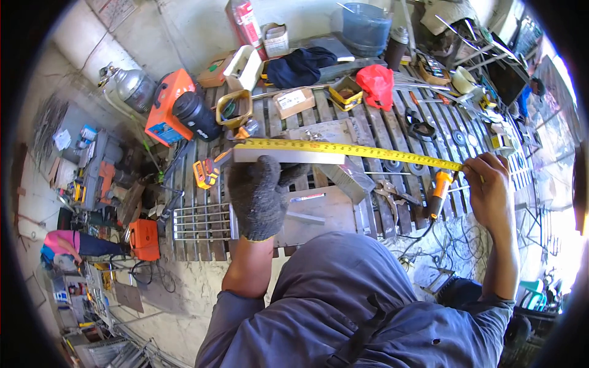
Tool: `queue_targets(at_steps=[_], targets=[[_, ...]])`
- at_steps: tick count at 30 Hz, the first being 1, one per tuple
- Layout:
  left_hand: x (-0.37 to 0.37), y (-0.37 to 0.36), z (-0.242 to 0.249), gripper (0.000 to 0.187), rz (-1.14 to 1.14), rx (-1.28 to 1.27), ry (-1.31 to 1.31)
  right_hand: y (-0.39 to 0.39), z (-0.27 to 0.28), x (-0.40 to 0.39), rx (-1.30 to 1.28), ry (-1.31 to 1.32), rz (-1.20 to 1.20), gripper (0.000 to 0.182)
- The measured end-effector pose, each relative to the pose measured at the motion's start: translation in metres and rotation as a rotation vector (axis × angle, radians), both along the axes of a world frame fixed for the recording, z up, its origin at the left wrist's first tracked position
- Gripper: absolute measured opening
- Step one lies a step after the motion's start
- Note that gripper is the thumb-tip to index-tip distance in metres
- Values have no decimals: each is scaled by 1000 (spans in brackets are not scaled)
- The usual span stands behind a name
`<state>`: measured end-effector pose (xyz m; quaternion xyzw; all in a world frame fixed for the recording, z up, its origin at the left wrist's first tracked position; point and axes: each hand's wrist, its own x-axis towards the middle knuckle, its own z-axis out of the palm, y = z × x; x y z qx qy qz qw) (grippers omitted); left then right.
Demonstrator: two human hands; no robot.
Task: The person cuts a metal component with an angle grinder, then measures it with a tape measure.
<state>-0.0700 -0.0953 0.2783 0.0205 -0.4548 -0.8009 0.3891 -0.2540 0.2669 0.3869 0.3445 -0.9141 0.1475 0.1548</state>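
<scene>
A yellow tape measure blade is stretched across the workbench. My left hand, in a dark knitted glove, presses down on a flat steel bar that lies under the tape's left end. My bare right hand pinches the tape's right end near the bench's right side. A grey metal plate with a marker pen on it sits just below the bar.
The slatted metal bench holds an orange welder, a black bottle, a red cloth, boxes, cutting discs and an orange-handled tool. A gas cylinder stands at the far left. Another person crouches at the left.
</scene>
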Motion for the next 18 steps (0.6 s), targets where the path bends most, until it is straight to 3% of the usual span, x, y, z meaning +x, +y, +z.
queue_targets(at_steps=[18], targets=[[0, -3, 5, 44, 1, 41, 33, -12, -4, 2, 12, 42, 41, 8]])
